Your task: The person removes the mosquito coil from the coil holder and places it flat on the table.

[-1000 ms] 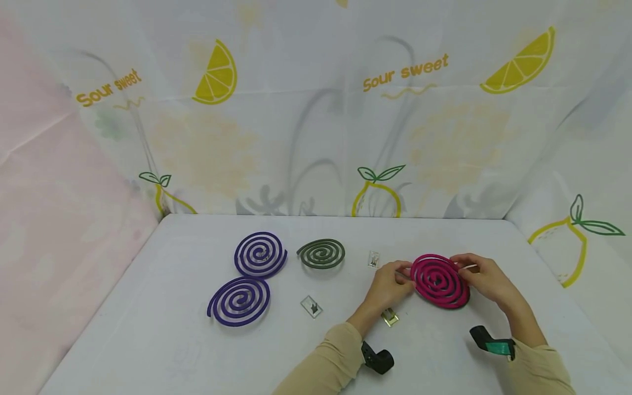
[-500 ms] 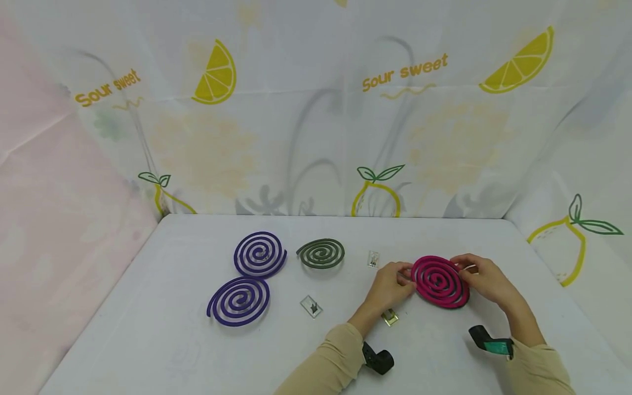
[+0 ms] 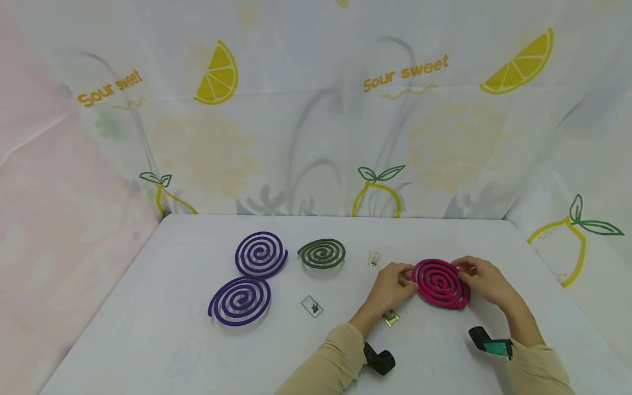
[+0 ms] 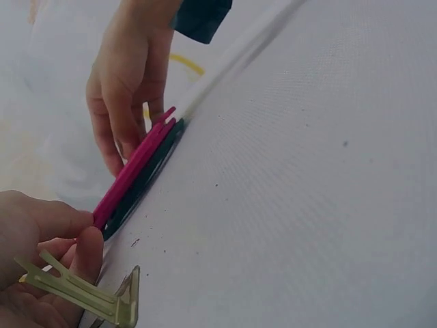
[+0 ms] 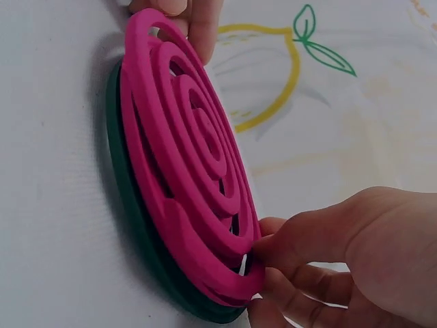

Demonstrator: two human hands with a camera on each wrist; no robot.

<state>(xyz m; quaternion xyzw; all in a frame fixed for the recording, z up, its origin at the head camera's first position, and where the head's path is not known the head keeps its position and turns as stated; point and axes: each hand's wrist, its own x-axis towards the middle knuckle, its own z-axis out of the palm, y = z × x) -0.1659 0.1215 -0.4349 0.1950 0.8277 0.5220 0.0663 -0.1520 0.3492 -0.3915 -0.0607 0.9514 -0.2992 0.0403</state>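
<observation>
Between my hands is a pink mosquito coil [image 3: 438, 281], its spiral turns looking stacked double in the right wrist view. Under it lies a dark green mosquito coil [image 5: 130, 198], seen edge-on in the left wrist view. My left hand [image 3: 390, 288] pinches the pink coil's left rim with thumb and fingers. At the opposite rim, my right hand [image 3: 486, 280] grips it the same way. Below the left wrist sits a gold metal coil stand [image 3: 390, 317]. In the left wrist view this stand appears large beside the left hand.
Two purple mosquito coils [image 3: 240, 300] lie touching each other on the left. A grey-green coil [image 3: 322, 253] is right of them. Small metal stands [image 3: 312, 306] lie flat on the white table [image 3: 168, 351], another stand [image 3: 373, 259] farther back. A patterned cloth [image 3: 296, 109] hangs behind.
The pink coil's far edge has come down slightly and it lies flatter over the green one. Both hands keep their grip with only small shifts.
</observation>
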